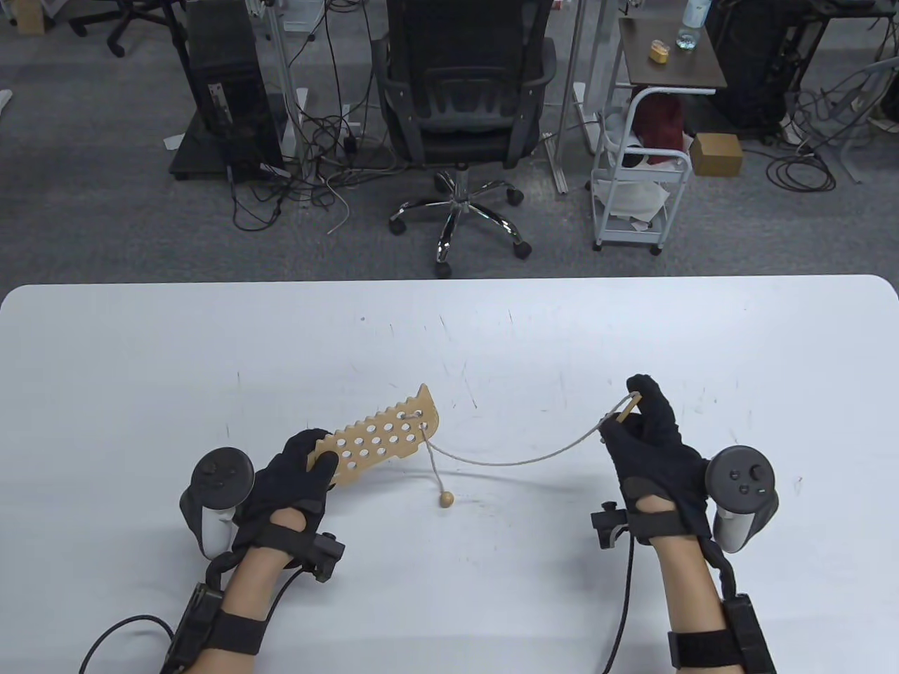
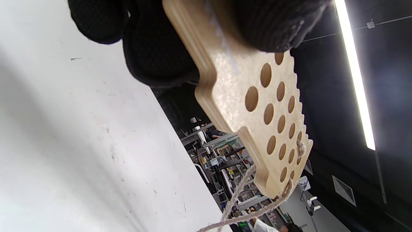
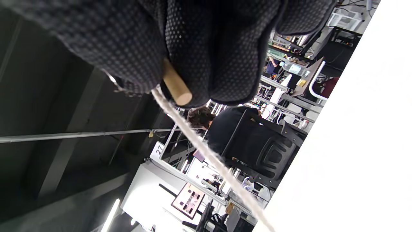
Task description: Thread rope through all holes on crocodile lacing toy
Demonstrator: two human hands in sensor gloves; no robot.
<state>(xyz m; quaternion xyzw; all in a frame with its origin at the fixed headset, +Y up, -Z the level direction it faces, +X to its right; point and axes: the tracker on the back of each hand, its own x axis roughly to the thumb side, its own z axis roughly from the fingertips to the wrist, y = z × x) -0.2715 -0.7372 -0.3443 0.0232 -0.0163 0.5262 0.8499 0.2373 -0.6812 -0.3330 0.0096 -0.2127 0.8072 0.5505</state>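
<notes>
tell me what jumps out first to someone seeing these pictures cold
The wooden crocodile board, dotted with holes, held above the table at left by the left hand. From its far end a rope sags across to the right hand, which pinches a wooden needle; a bead dangles below the board.

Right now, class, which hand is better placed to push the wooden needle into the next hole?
The right hand: it already pinches the wooden needle on the beige rope, while the left hand grips the perforated wooden crocodile board.
</notes>
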